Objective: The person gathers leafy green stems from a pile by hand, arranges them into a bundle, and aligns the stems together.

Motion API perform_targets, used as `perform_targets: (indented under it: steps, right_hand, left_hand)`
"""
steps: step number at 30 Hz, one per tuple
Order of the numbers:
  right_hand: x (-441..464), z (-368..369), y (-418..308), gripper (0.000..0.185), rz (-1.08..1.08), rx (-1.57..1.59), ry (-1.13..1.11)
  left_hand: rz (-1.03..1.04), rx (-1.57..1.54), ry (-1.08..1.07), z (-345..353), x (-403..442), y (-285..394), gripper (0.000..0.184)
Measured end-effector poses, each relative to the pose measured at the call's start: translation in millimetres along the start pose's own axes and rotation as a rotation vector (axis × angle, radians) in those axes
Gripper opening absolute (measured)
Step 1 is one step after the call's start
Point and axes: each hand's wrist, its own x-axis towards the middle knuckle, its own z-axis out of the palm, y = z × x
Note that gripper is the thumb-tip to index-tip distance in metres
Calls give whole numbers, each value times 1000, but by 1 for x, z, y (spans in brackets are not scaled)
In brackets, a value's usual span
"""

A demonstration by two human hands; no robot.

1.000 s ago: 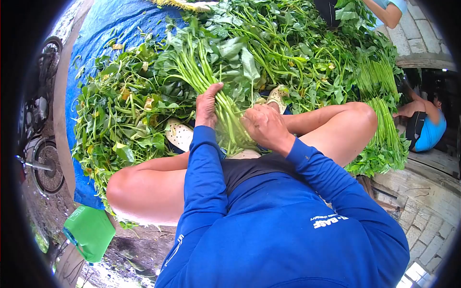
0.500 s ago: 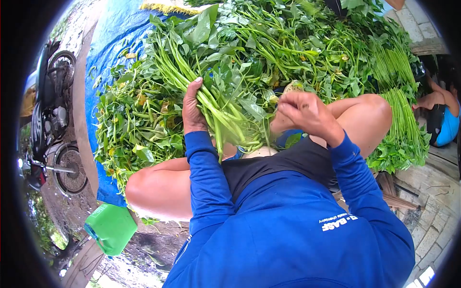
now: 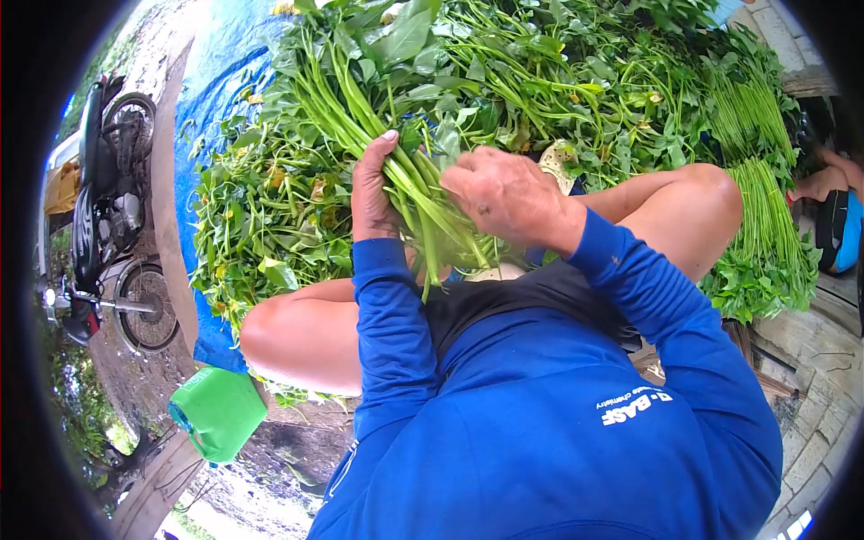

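Slender, smooth stems (image 3: 412,178) are being clasped by the left hand (image 3: 371,196); inside the curled right hand (image 3: 511,194), nothing can be made out.

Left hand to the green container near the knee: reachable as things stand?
Probably not: the left hand is taken up by a bunch of stems, and the person's bent leg lies between it and the green container.

A loose bundle of long, glossy green stems with broad leaves (image 3: 362,126) slants in front of the black cloth shorts (image 3: 540,290), bare ends nearest them, leafy tops farther away.
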Motion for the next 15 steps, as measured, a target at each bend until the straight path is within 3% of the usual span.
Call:
perform_targets:
  steps: [9,11,13,15]
  right_hand:
    - [-98,12,-2,12,135,352,-437]
    - [-107,16,31,20,5,234,-322]
    - [-77,-24,28,31,212,12,-155]
    - [-35,-43,29,22,118,41,102]
  left_hand:
    - [69,-64,108,-37,13,16,24]
    - [102,15,107,-41,17,14,24]
    - [101,43,108,-35,15,9,23]
    - [95,85,83,-22,8,5,26]
